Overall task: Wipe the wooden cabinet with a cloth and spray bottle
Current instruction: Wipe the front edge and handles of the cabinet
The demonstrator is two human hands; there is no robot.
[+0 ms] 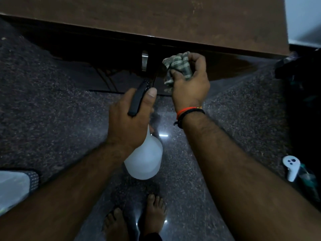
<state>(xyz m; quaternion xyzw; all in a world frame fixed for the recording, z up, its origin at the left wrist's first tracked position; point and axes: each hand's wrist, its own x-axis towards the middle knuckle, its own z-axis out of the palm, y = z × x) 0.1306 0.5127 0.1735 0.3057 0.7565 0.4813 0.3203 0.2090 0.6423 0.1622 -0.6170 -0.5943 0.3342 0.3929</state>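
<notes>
Both bare forearms reach forward from the bottom of the view, above two bare feet (137, 218) on the dark speckled polished stone floor (217, 129).

At the end of the left forearm, the left hand (128, 119) grips the translucent white plastic spray bottle with a black trigger head (144, 162) by its neck. Its fingers curl round the neck out of sight beneath the palm; the thumb lies straight along the right side of the black head, the nail just behind the nozzle end. Whether a finger rests on the trigger cannot be told. This looks like a grip ready for spraying. The bottle's long axis runs from the round body, hanging below the wrist toward the feet, up to the head beyond the knuckles, while the black head itself points forward and slightly right, at the dark front of the brown wooden cabinet (173, 20).

The right hand (189, 84), wearing orange and black wrist threads (190, 113), holds the crumpled green-and-white striped cloth (178, 66). Its fingers are curled tight over the bunched cloth and the thumb pins it from the left, with a loose end hanging below the thumb. Bunching probably makes a firm pad for wiping. The cloth sits just beyond the fingertips, close to the cabinet front, right of a small metal handle (144, 60); contact cannot be told.
</notes>
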